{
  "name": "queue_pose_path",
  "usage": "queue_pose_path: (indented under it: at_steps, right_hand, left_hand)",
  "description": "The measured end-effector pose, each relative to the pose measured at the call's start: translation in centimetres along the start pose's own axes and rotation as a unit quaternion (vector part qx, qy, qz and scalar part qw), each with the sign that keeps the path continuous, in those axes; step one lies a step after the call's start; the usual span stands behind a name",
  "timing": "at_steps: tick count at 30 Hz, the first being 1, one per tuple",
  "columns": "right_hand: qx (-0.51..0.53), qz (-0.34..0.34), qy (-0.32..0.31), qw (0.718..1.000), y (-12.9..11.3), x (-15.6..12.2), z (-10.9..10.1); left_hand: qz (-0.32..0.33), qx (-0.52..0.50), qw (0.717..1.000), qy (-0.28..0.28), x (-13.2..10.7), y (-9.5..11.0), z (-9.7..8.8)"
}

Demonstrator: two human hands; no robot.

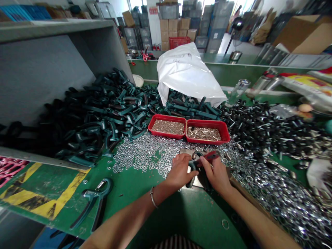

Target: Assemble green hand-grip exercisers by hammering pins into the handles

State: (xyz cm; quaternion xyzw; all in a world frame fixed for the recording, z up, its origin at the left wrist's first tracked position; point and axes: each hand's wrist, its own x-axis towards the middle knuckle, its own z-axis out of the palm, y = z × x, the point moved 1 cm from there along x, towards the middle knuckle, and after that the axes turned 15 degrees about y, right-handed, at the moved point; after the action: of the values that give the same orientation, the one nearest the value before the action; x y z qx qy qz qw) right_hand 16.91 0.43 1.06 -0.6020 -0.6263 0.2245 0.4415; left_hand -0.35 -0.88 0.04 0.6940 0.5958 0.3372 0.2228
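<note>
A teal-and-black spring hand grip (192, 165) lies over a small metal plate (184, 151) in front of me, its coil spring near the top. My left hand (180, 169) holds its left side, with the fingers curled over it. My right hand (214, 172) is closed around a dark red tool (213, 156), held against the right of the grip. That tool's kind and working end are hidden by the fingers. At the table's front left, apart from both hands, rests another spring hand grip (96, 199).
Two red trays (207, 141) of small metal parts stand beyond my hands. Loose metal rings (145, 152) spread around them. Teal handles (114, 114) pile up at left under a grey shelf (77, 29). Black-headed bolts (254, 121) heap at right. A white bag (185, 71) lies behind.
</note>
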Motion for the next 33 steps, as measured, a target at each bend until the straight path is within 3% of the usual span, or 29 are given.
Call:
queue_pose_path:
  at_steps: [2, 7, 12, 17, 21, 24, 26, 28, 31, 33]
  right_hand:
    - [-0.034, -0.034, 0.000, 0.999, -0.3, -0.3, 0.1]
    - [0.126, 0.101, 0.010, 0.987, 0.2, 0.1, 0.3]
    - [0.197, 0.133, 0.032, 0.971, 0.7, 0.4, 0.5]
    - [0.194, 0.127, 0.020, 0.973, 0.8, 0.4, 0.5]
    - [0.119, 0.092, 0.013, 0.989, 0.4, 0.2, 0.1]
    - [-0.009, 0.004, -0.034, 0.999, -0.5, 0.3, 0.0]
    - [-0.086, -0.052, -0.075, 0.992, -1.2, 0.7, 0.1]
    - [-0.108, -0.065, -0.106, 0.986, -1.7, 1.6, 0.2]
    - [-0.016, 0.016, -0.149, 0.989, -2.3, 3.5, 0.3]
    - [0.096, 0.105, -0.204, 0.969, -2.5, 4.4, 0.3]
  left_hand:
    - [0.000, 0.001, 1.000, -0.001, 0.0, 0.1, -0.1]
    - [-0.004, 0.003, 1.000, -0.002, 0.0, 0.1, -0.1]
    - [-0.004, 0.003, 1.000, -0.002, 0.1, -0.1, 0.0]
    - [-0.003, 0.003, 1.000, -0.001, 0.0, -0.3, 0.1]
    - [-0.003, -0.003, 1.000, 0.001, 0.0, -0.5, 0.2]
    - [-0.002, -0.007, 1.000, -0.003, -0.1, -0.5, 0.2]
    - [-0.003, -0.008, 1.000, -0.003, 0.0, -0.3, 0.1]
    - [-0.006, -0.004, 1.000, -0.002, 0.0, -0.2, 0.0]
    - [-0.005, 0.003, 1.000, 0.000, 0.0, 0.0, 0.0]
    - [-0.005, 0.004, 1.000, -0.001, 0.0, 0.0, 0.0]
